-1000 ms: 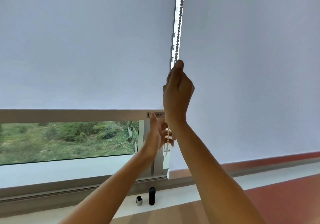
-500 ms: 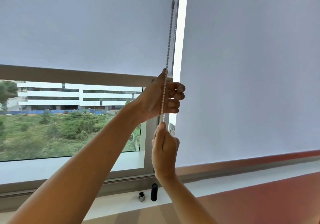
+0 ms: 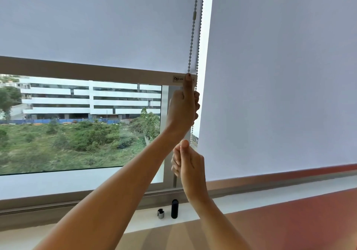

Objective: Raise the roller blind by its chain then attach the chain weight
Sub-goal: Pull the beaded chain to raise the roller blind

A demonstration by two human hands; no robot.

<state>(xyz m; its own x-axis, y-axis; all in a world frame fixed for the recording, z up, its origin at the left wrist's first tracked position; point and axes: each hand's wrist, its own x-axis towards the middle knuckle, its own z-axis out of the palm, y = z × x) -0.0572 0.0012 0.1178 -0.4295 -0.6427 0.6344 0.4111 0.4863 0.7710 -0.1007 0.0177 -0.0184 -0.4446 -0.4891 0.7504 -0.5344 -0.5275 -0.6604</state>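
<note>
Pale grey fabric fills most of the window as a person works the bead chain [image 3: 193,27] of the left roller blind [image 3: 92,23], whose bottom bar [image 3: 87,72] hangs partway up the glass, with a white building and green scrub showing beneath it. The left hand [image 3: 182,110] is raised and closed around the chain, thumb pointing up over the small label at the bar's right end. The right hand [image 3: 188,162] sits lower, just beneath the left wrist, curled into a loose fist with the thumb up; the chain runs down towards it, though whether its fingers actually grip the beads cannot be told from here. A second blind [image 3: 280,75] to the right hangs lowered nearly to the sill. On the white sill [image 3: 251,197], directly below the hands, stand a black cylinder [image 3: 174,208] and, just beside it on the left, a small grey clip-like piece [image 3: 160,213], both upright and apart from the chain.
</note>
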